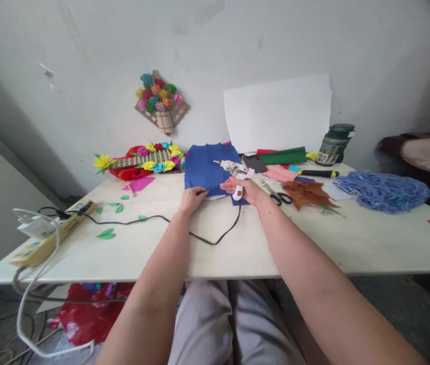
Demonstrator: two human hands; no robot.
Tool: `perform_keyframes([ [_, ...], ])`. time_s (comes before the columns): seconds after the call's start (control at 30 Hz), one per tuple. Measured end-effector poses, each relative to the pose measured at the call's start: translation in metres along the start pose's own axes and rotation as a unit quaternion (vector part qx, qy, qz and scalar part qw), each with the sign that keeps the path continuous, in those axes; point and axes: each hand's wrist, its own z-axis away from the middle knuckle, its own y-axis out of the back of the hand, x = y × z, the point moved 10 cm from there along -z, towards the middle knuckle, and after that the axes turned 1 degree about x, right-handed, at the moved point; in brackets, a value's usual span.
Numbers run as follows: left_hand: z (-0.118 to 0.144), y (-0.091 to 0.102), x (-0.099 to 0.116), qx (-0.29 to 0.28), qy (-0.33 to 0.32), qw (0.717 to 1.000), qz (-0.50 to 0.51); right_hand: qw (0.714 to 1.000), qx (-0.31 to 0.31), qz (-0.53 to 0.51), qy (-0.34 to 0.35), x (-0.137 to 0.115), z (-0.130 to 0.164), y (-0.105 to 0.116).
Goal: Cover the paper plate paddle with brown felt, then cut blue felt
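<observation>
Head view: both arms stretched out over a white table (238, 253). Left hand (192, 197) flat, fingers pressing down on the near edge of a blue sheet (203, 167), not gripping anything. Right hand (247, 190) wrapped around the handle of a white glue gun (237, 172), nozzle pointing left over the blue sheet, tip just above it; can't tell if it touches. Hands are near each other, small gap between them. Black cord (215, 238) runs from the gun handle across the table to a power strip (51, 233) at the left edge.

Blue sheet lies mid-table, far side, partly standing up toward the wall.

Around it: scissors (278, 195) just right of the right hand, brown cut paper (306, 192) beside them, blue mesh pile (384, 190) further right. Green paper leaves (110, 220) scattered left. Paper flower piece (142, 162) at back left, another flower piece (162, 104) hanging on the wall. Dark jar (334, 144) at back right, white sheet (278, 114) leaning on the wall
</observation>
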Motion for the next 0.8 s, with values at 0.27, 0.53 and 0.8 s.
perform_keyframes([
  [0.27, -0.003, 0.0, -0.005, 0.009, 0.01, 1.0, 0.015, 1.0, 0.011, 0.023, 0.014, -0.003, 0.0, -0.001],
  [0.53, -0.002, -0.001, -0.009, 0.009, 0.018, 0.997, 0.07, 0.998, 0.004, 0.046, 0.037, -0.011, 0.003, -0.001],
  [0.8, -0.005, 0.017, -0.017, 0.064, 0.017, 0.998, -0.015, 0.986, -0.066, 0.135, 0.065, -0.031, 0.014, 0.002],
])
